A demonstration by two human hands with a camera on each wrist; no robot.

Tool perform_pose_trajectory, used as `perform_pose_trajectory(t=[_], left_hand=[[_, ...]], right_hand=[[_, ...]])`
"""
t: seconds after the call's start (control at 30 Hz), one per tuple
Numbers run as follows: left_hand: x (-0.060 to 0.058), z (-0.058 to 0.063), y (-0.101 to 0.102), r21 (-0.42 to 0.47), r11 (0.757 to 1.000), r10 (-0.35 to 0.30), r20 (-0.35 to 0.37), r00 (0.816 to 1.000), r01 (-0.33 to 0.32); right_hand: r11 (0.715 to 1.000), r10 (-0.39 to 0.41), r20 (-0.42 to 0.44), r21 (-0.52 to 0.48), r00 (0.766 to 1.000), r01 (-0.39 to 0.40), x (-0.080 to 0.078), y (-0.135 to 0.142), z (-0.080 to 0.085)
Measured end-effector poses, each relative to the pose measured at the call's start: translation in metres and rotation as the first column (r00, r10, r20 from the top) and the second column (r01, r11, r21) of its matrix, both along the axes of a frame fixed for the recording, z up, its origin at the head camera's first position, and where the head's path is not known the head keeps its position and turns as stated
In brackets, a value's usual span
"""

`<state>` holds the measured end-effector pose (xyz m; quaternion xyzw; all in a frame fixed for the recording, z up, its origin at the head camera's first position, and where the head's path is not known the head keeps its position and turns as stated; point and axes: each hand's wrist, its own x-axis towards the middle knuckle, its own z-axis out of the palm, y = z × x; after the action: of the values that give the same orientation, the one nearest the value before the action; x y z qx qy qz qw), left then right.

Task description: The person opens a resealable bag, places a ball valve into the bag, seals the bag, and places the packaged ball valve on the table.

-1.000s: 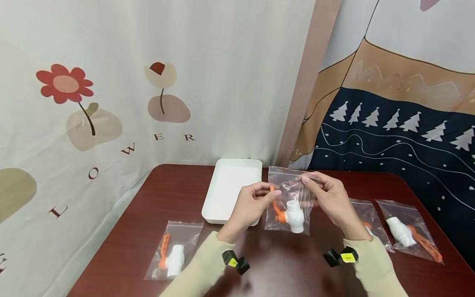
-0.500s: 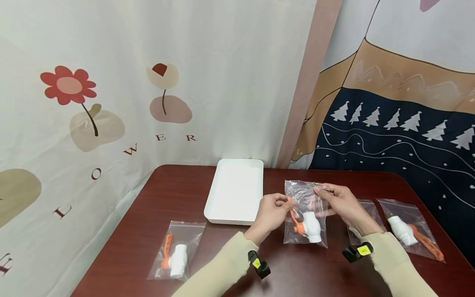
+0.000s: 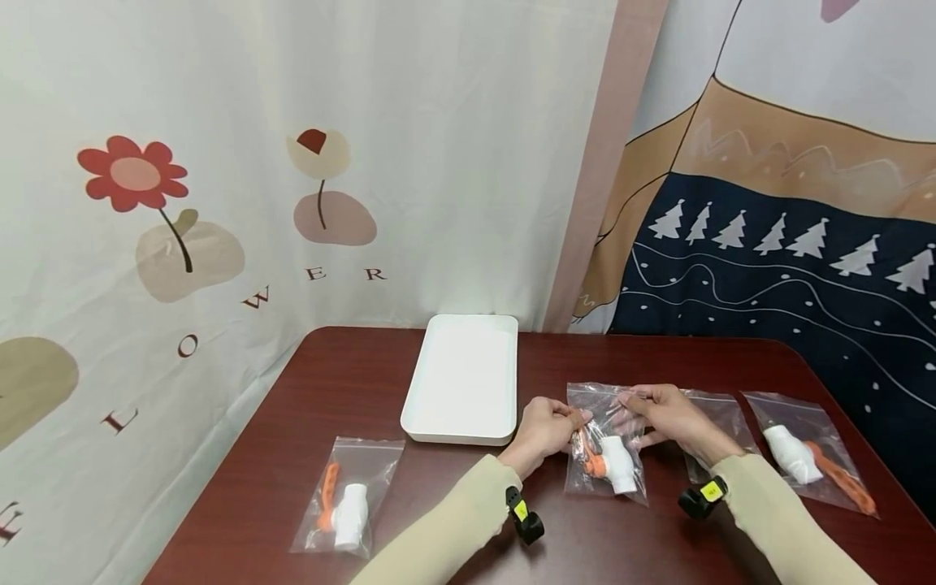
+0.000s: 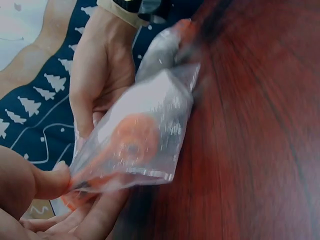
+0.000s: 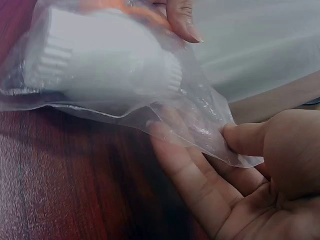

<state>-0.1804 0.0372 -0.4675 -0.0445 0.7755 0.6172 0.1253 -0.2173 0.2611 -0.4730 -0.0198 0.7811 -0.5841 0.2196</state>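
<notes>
A clear zip bag (image 3: 594, 398) holds a ball valve with a white body (image 3: 618, 465) and an orange handle (image 3: 594, 464). My left hand (image 3: 543, 432) pinches the bag's left side at the handle, thumb on top. At the upper right edge, my right hand (image 3: 669, 418) pinches the plastic between thumb and fingers. In the right wrist view the white body (image 5: 100, 55) lies inside the bag, beyond my right hand (image 5: 235, 185). The left wrist view shows the orange handle (image 4: 132, 140) through the film. Whether the bag touches the table cannot be told.
A white tray (image 3: 461, 435) stands at the back of the brown table (image 3: 351, 382). One bagged valve (image 3: 351, 516) lies at the left front. Two more bags lie at the right: one (image 3: 720, 414) partly behind my right hand, another (image 3: 793, 455) beyond it.
Both hands have moved right and down toward the table with the bagged valve between them. The grips look unchanged. The tray and other bags stay in place.
</notes>
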Motion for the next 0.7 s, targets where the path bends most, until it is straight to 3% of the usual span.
perform_pose_trajectory(t=[0.17,0.37,0.5,0.7], left_hand=[[-0.004,-0.003,-0.006,-0.092,0.994,-0.067,-0.019,0.998,0.065],[-0.008,-0.007,-0.011,-0.256,0.961,-0.132,-0.104,0.986,0.102],[-0.008,-0.007,-0.01,-0.253,0.96,-0.148,-0.099,0.984,0.119],[-0.008,-0.002,-0.011,-0.287,0.951,-0.148,-0.081,0.986,0.119]], right_hand=[[0.994,-0.011,-0.042,0.104,0.999,0.015,-0.003,-0.003,-0.006],[0.977,0.014,-0.128,0.214,0.992,0.013,-0.006,-0.009,-0.006],[0.966,0.031,-0.149,0.259,0.988,0.008,-0.006,-0.009,-0.006],[0.923,0.04,-0.215,0.382,0.976,0.047,-0.007,-0.007,-0.005]])
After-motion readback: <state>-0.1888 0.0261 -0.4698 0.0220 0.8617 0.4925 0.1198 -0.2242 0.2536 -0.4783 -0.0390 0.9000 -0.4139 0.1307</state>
